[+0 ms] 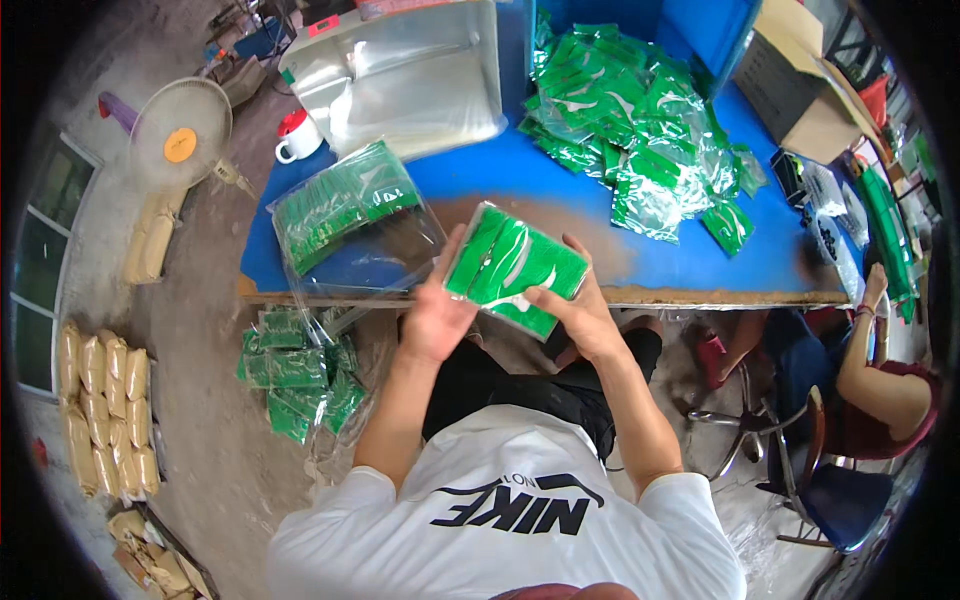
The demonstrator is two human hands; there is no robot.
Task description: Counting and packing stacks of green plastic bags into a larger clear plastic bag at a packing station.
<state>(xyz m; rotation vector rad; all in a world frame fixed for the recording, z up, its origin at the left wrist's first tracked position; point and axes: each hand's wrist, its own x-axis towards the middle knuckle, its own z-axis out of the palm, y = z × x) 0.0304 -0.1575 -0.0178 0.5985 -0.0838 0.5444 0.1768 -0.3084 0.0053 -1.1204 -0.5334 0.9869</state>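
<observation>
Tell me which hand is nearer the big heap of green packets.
Right. The right hand, holding a green pack, is on the near side of the heap; the left hand is farther left.

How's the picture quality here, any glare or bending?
Head view: bright glare patches the piled green packets and shines on the clear plastic sheets; head view: the window curves along the left rim, inside a black border; head view: the green pack in the right hand looks fairly sharp.
</observation>
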